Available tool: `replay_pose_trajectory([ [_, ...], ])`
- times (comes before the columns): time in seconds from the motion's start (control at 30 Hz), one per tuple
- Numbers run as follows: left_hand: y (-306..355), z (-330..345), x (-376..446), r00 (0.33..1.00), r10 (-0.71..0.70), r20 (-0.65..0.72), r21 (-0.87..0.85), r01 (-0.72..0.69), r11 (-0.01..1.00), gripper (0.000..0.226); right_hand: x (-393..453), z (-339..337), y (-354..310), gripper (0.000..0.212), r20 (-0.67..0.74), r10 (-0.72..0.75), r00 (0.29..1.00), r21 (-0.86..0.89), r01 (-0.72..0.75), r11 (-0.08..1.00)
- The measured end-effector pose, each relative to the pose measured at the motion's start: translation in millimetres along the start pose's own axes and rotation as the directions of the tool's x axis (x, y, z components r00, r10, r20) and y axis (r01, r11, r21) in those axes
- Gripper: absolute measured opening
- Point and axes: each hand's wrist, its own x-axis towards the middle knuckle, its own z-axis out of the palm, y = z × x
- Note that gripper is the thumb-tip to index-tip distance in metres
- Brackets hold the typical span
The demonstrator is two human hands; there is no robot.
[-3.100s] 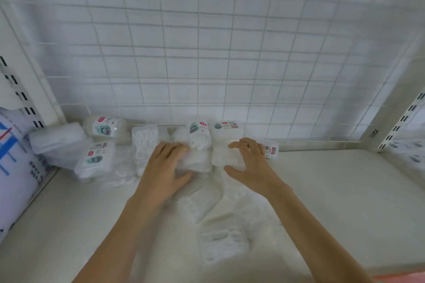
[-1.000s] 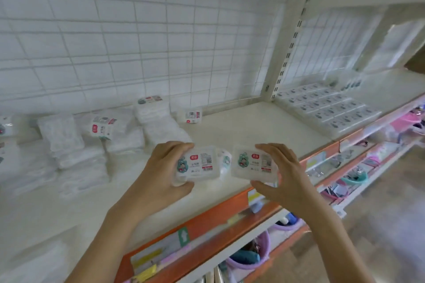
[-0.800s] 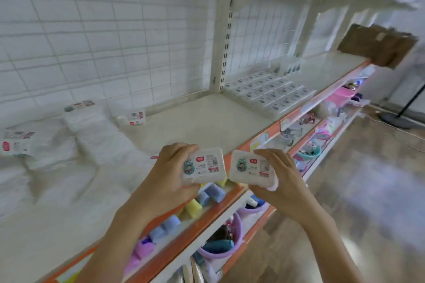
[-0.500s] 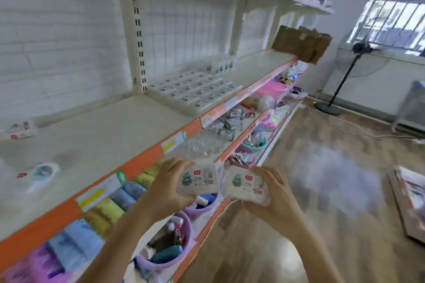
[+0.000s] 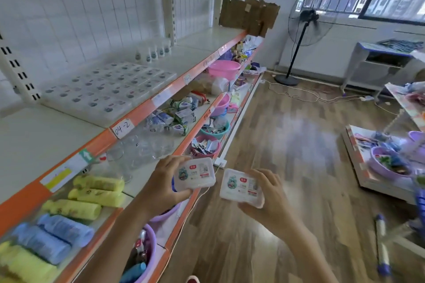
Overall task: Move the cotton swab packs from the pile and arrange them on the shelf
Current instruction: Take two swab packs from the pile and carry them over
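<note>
- Gripping one pack [image 5: 195,174] in the left hand [image 5: 163,185], another [image 5: 242,188] in the right hand [image 5: 264,200], labels up for shelving.
- Aiming, probably, at the grid [image 5: 108,89] on the shelf [image 5: 46,135].

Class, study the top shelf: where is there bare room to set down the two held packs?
Bare shelf lies left of the arranged packs, and more between the small bottles and cardboard. The grid itself is crowded; so are the lower shelves.
</note>
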Motion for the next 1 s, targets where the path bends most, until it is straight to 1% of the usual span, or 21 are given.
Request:
replay_pose_trajectory([
  [0.13, -19.2, 12.0, 60.3, 1.0, 0.023, -0.008, -0.015, -0.023, 1.0, 0.07, 51.6, -0.1, 27.7, 0.066, 0.013, 0.009, 1.0, 0.012, -0.009, 1.0],
  [0.3, -44.0, 10.5, 144.5, 0.996, 0.06, -0.071, -0.007, -0.061, 0.998, 0.07, 140.4, -9.5, 51.4, 0.065, 0.009, -0.006, 1.0, -0.002, 0.006, 1.0],
  [0.37, -49.0, 0.0, 179.4, 0.994, 0.065, -0.087, -0.016, -0.067, 0.998, 0.07, 182.8, -13.1, 55.7, 0.069, -0.011, -0.029, 1.0, -0.026, 0.029, 0.999],
  [0.43, -54.0, -15.7, 211.3, 0.99, 0.074, -0.119, -0.007, -0.075, 0.997, 0.069, 224.1, -13.0, 58.6, 0.07, -0.045, -0.061, 0.997, -0.003, 0.061, 0.998],
  [0.53, -67.2, -46.6, 248.0, 0.978, 0.073, -0.198, 0.089, -0.056, 0.994, 0.067, 281.2, -6.2, 54.1, 0.069, -0.052, -0.12, 0.991, 0.057, 0.123, 0.991],
  [0.7, -102.6, -107.3, 276.7, 0.957, -0.014, -0.29, 0.207, 0.077, 0.975, 0.074, 378.6, 25.9, 19.3, 0.069, 0.026, -0.298, 0.954, 0.12, 0.293, 0.949],
  [0.8, -133.3, -140.7, 276.3, 0.915, -0.132, -0.382, 0.246, 0.238, 0.939, 0.071, 436.9, 56.4, -7.0, 0.067, 0.082, -0.453, 0.888, 0.171, 0.435, 0.884],
  [0.87, -155.7, -161.0, 270.8, 0.863, -0.225, -0.452, 0.24, 0.361, 0.901, 0.072, 473.9, 79.2, -26.0, 0.067, 0.15, -0.547, 0.824, 0.227, 0.51, 0.83],
  [0.93, -175.8, -179.4, 262.9, 0.788, -0.329, -0.521, 0.213, 0.493, 0.844, 0.071, 507.9, 101.0, -46.6, 0.068, 0.208, -0.623, 0.754, 0.287, 0.562, 0.776],
  [1.0, -194.0, -193.4, 250.9, 0.703, -0.429, -0.567, 0.18, 0.614, 0.768, 0.07, 536.2, 122.0, -64.8, 0.068, 0.24, -0.706, 0.666, 0.336, 0.626, 0.704],
])
